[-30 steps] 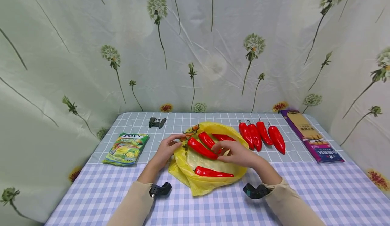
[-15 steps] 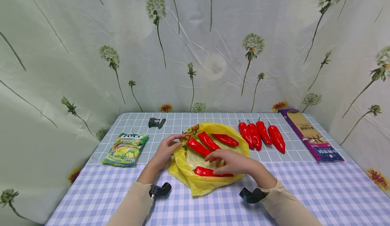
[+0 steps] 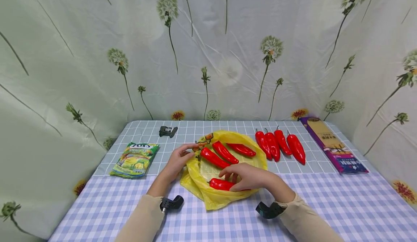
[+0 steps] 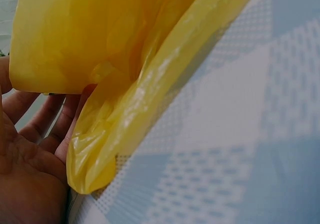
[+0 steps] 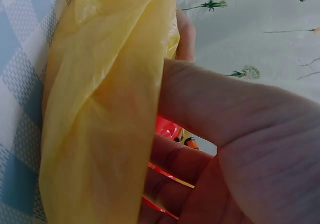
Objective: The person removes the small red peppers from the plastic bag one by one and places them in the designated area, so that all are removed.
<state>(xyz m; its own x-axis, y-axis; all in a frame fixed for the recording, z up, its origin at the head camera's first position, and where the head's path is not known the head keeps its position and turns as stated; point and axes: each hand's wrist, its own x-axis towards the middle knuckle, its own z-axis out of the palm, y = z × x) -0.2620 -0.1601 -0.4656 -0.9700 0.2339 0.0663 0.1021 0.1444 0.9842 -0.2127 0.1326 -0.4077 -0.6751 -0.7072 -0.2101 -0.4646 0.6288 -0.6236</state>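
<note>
A yellow plastic bag (image 3: 205,171) lies spread on the checked table, with three red peppers (image 3: 224,152) on its far half. My left hand (image 3: 192,149) pinches the bag's left rim; in the left wrist view its fingers (image 4: 35,134) lie behind the yellow plastic (image 4: 125,59). My right hand (image 3: 232,182) curls over a fourth red pepper (image 3: 219,184) at the bag's near side, thumb under it. The right wrist view shows curled fingers (image 5: 240,129), red pepper (image 5: 167,126) between them and the bag (image 5: 100,109) beside.
Several more red peppers (image 3: 281,146) lie in a row on the table right of the bag. A long purple box (image 3: 332,147) sits at the right edge, a green snack packet (image 3: 135,159) at the left, a small black clip (image 3: 167,130) at the back.
My right hand has moved from the middle pepper toward me and curled round the nearest pepper. The left hand has stayed on the bag's rim.
</note>
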